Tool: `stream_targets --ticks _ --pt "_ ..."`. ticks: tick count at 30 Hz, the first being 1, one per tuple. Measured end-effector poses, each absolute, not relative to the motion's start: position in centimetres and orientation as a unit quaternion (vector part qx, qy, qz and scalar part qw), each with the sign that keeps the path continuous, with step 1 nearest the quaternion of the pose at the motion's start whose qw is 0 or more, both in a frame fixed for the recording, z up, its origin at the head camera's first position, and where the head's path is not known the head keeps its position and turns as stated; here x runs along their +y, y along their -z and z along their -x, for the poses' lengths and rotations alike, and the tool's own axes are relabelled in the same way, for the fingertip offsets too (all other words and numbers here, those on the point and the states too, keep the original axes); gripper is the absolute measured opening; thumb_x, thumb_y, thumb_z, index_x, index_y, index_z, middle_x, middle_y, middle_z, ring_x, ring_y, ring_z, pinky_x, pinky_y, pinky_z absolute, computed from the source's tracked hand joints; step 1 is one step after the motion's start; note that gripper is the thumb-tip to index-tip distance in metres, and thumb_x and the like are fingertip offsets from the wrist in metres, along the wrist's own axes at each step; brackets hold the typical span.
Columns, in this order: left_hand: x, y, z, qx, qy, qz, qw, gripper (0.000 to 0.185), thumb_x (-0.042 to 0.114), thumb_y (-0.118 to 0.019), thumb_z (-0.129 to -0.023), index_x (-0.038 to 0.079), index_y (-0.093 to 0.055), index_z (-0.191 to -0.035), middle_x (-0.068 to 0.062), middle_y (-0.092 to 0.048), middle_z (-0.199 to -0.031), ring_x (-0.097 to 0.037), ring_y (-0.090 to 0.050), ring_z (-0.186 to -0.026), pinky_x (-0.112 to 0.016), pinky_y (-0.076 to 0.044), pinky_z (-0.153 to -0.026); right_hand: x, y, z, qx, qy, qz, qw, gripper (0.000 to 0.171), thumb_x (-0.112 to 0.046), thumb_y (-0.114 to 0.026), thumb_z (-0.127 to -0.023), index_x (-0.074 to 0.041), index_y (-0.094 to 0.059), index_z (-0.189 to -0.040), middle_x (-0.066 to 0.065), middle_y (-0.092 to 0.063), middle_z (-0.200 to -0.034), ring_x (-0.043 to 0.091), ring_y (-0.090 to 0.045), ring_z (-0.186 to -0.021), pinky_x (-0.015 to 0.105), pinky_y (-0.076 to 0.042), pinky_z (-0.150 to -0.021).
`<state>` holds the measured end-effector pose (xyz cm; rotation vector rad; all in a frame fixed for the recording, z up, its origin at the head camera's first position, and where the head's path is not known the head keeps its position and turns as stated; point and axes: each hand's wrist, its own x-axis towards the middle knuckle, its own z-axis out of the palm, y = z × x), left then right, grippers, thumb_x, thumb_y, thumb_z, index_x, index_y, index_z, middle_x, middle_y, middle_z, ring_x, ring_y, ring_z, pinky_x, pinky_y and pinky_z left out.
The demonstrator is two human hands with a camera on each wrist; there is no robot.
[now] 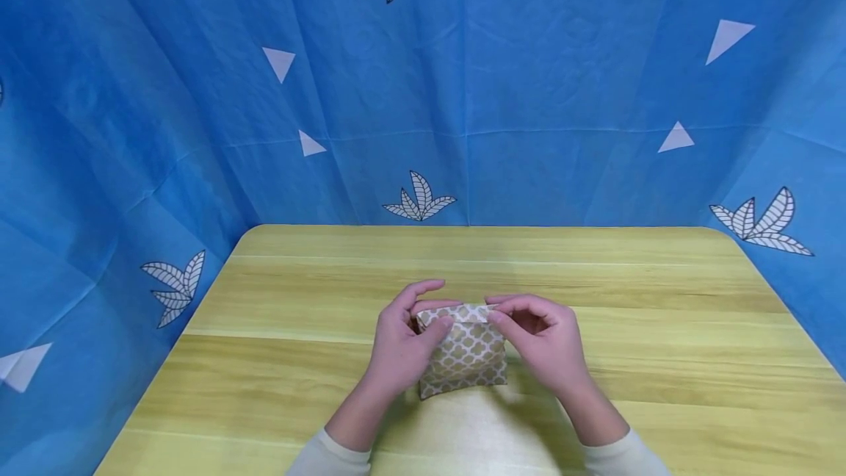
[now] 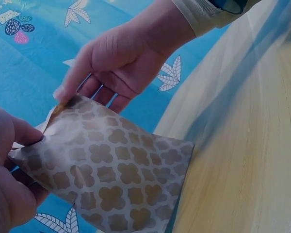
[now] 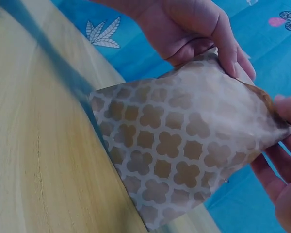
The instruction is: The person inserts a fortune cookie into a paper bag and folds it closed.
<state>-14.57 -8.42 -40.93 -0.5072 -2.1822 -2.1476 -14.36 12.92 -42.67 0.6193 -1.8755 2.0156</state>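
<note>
1. Paper, printed with a tan-and-white quatrefoil pattern, makes up the small flat bag [image 1: 465,351] that is held over the near middle of the pale yellow-green wooden table [image 1: 661,329], with its lower edge at or close to the tabletop; contact cannot be told.
2. At the left, the upper left corner of the bag is pinched by the left hand [image 1: 401,347] between thumb and curled fingers, while one finger is raised clear of it.
3. At the right, the opposite top corner is pinched by the right hand [image 1: 545,340], its fingers bent over the folded rim.
4. Progress is judged as partway: the top edge appears already turned over into a narrow band and is being pressed or adjusted. Whether the mouth is being shut or opened cannot be told, and no seal or fastening is seen.
5. Only the head view shows the table's full outline and the blue cloth with white leaf and triangle prints [image 1: 562,94] hung behind it.
6. The left wrist view adds the bag's slightly puffed face and a dark brown inner surface at the corner near the right hand's fingertips.
7. The right wrist view is blurred, yet the bag's lower corner is shown hanging past the table's edge.
</note>
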Motion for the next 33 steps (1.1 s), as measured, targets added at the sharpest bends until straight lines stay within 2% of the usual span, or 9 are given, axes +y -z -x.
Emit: stream_targets --ticks 4,7,16,24,29,33 --pt "-8.36 40.84 14.51 -0.73 0.668 0.135 0.056 0.046 0.003 -0.072 -0.09 0.013 -0.059 -0.132 -0.002 -0.075 -0.102 -0.016 -0.061 -0.066 -0.023 -0.049 -0.057 12.63 42.7 14.31 -0.661 -0.704 -0.183 0.185 0.016 0.017 -0.073 -0.08 0.006 -0.071 -0.091 0.021 -0.072 -0.096 0.018 -0.07 -0.079 0.025 -0.057 -0.065" --pt "-8.32 40.81 14.52 -0.738 0.661 0.108 0.081 0.045 0.008 -0.075 -0.089 0.013 -0.06 -0.131 -0.001 -0.075 -0.095 -0.014 -0.05 -0.058 -0.02 -0.038 -0.053 12.56 42.64 14.32 -0.658 -0.707 -0.168 0.199 0.019 0.017 -0.074 -0.08 0.007 -0.069 -0.095 0.02 -0.072 -0.092 0.017 -0.069 -0.074 0.023 -0.055 -0.062" --pt "-8.29 40.34 14.46 -0.736 0.67 0.073 0.07 0.049 0.004 -0.075 -0.088 0.016 -0.059 -0.133 0.001 -0.075 -0.093 -0.015 -0.054 -0.06 -0.02 -0.039 -0.053 12.47 42.37 14.34 -0.636 -0.731 -0.153 0.193 0.021 0.02 -0.07 -0.08 0.012 -0.065 -0.098 0.021 -0.072 -0.088 0.017 -0.071 -0.078 0.025 -0.057 -0.068" --pt "-8.43 40.34 14.71 -0.729 0.68 0.059 0.053 0.052 0.001 -0.075 -0.088 0.018 -0.058 -0.134 0.0 -0.075 -0.093 -0.014 -0.049 -0.055 -0.019 -0.036 -0.05 12.13 42.24 14.25 -0.625 -0.748 -0.114 0.193 0.018 0.018 -0.072 -0.08 0.014 -0.064 -0.095 0.019 -0.072 -0.085 0.017 -0.071 -0.076 0.026 -0.057 -0.071" --pt "-8.32 40.6 14.99 -0.722 0.687 0.059 0.051 0.052 0.001 -0.075 -0.088 0.016 -0.057 -0.135 -0.002 -0.075 -0.093 -0.016 -0.054 -0.057 -0.019 -0.039 -0.05 11.96 42.34 14.31 -0.632 -0.746 -0.083 0.192 0.017 0.016 -0.074 -0.08 0.013 -0.065 -0.094 0.017 -0.073 -0.085 0.017 -0.071 -0.075 0.025 -0.057 -0.068" --pt "-8.38 40.98 15.16 -0.726 0.681 0.079 0.05 0.056 0.004 -0.077 -0.087 0.015 -0.055 -0.137 -0.004 -0.075 -0.093 -0.016 -0.057 -0.063 -0.021 -0.042 -0.055 11.92 42.49 14.45 -0.638 -0.74 -0.06 0.206 0.017 0.016 -0.074 -0.08 0.012 -0.066 -0.093 0.017 -0.073 -0.085 0.016 -0.07 -0.073 0.023 -0.056 -0.065"
